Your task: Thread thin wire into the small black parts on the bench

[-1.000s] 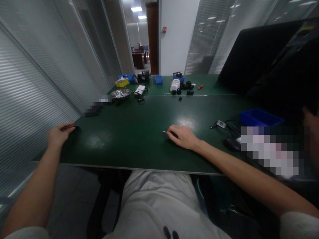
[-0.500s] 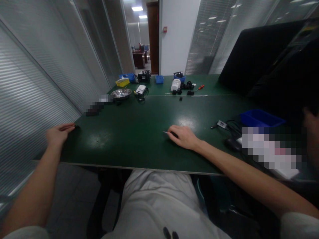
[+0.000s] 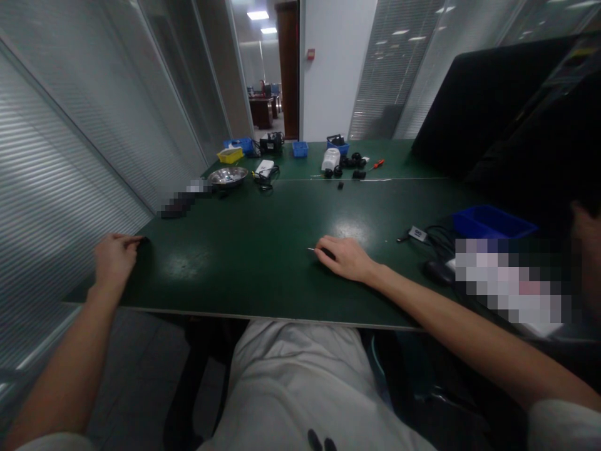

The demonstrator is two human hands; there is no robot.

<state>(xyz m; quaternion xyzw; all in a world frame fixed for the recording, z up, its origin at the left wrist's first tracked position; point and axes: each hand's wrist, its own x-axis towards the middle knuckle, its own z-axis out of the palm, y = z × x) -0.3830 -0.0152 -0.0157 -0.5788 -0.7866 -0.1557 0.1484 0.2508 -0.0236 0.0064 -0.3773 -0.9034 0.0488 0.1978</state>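
At the left end of the green table (image 3: 263,275), my left hand (image 3: 114,258) is closed, its fingertips pinching a small dark piece (image 3: 144,240) whose kind I cannot make out. My right hand (image 3: 346,258) rests on the tabletop near the middle, fingers curled. A short, thin metal tip (image 3: 310,249) pokes out between its thumb and forefinger; the rest of that thing is hidden in the hand.
A steel bowl (image 3: 228,177), a yellow tray (image 3: 230,155), a white device (image 3: 264,169) with cables and an orange screwdriver (image 3: 378,164) lie toward the back. On the right are a blue tray (image 3: 493,222), a black mouse (image 3: 439,272) and another person's hand (image 3: 586,241).
My left hand has turned at the wrist and shifted slightly right, its fingers now bent more around the small dark piece. My right hand has stayed in place.
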